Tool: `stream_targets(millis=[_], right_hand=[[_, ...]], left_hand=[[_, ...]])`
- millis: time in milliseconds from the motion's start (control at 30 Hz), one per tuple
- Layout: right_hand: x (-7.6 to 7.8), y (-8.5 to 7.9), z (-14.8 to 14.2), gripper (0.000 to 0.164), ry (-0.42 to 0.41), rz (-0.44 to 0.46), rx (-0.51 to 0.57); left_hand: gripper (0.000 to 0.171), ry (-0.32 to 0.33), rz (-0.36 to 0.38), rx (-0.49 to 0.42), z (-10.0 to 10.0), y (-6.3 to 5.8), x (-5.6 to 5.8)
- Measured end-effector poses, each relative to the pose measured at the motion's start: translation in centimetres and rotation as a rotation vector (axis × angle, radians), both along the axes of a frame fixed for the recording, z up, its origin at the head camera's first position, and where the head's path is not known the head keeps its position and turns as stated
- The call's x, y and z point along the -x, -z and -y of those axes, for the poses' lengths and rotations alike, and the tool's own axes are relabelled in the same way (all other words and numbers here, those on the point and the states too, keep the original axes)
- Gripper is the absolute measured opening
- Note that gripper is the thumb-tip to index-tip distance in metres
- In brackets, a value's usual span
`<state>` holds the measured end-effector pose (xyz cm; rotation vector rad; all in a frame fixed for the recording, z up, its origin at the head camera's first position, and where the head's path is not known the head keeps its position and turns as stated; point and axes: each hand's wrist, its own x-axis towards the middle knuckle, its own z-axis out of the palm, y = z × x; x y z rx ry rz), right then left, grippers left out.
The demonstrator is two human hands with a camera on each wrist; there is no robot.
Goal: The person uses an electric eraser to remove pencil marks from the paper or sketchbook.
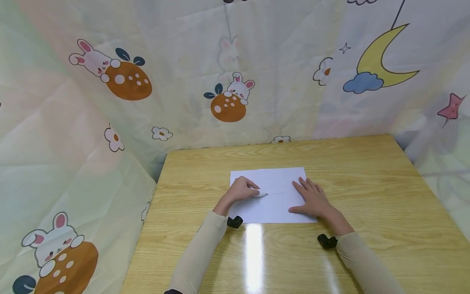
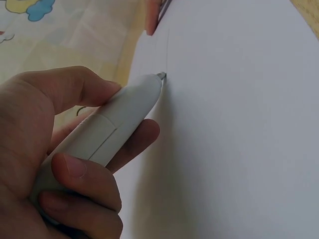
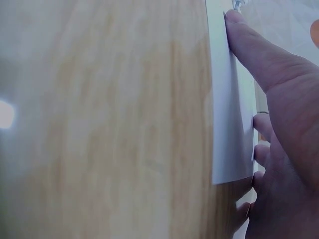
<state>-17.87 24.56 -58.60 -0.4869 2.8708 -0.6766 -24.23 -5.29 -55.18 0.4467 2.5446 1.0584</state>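
Note:
A white sheet of paper lies on the wooden table. My left hand grips a thick white pen, fingers curled round its body. The pen has a narrow metal tip that meets the sheet near one end of a thin, faint line. That line runs across the paper toward the right hand. My right hand rests on the sheet's right part, fingers spread and thumb stretched out along the near edge. In the right wrist view, the thumb lies on a paper corner, the other fingertips partly hidden behind the hand.
The wooden table extends on both sides of the paper. A patterned cloth with rabbits, flowers and a moon hangs behind it and along the sides. Dark wrist devices sit at both sleeves. Light glares on the table's near part.

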Motion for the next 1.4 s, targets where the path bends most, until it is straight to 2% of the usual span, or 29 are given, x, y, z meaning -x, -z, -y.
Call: stream_targets(millis=[133,333,567,733,967,1167,1400], right_hand=[[0.01,0.11,-0.01,0.108,-0.001,-0.003,0.002],[0.07,0.23,0.06,0.108,0.005,-0.008,0.003],[0.05,0.38,0.08,0.109,0.0,-0.008,0.0],[0.06,0.36,0.02,0.108,0.008,-0.007,0.001],[0.05,0.39,0.01,0.108,0.006,-0.005,0.001],[0.07,0.37,0.08,0.108,0.013,-0.005,-0.001],[0.1,0.37,0.02,0.108,0.009,0.003,-0.008]], left_hand=[[0.016,0.012,0.002,-0.003,-0.17,0.01,0.01],[0.013,-0.004,-0.013,0.006,-0.04,-0.01,0.07],[0.015,0.017,0.001,-0.004,-0.22,-0.31,0.01],[0.014,-0.002,-0.005,0.012,-0.22,-0.3,0.08],[0.016,0.031,0.003,-0.015,-0.51,-0.22,0.24],[0.015,0.023,0.006,0.009,-0.39,-0.33,0.28],[0.015,0.043,0.026,-0.005,-0.7,-0.64,0.42]])
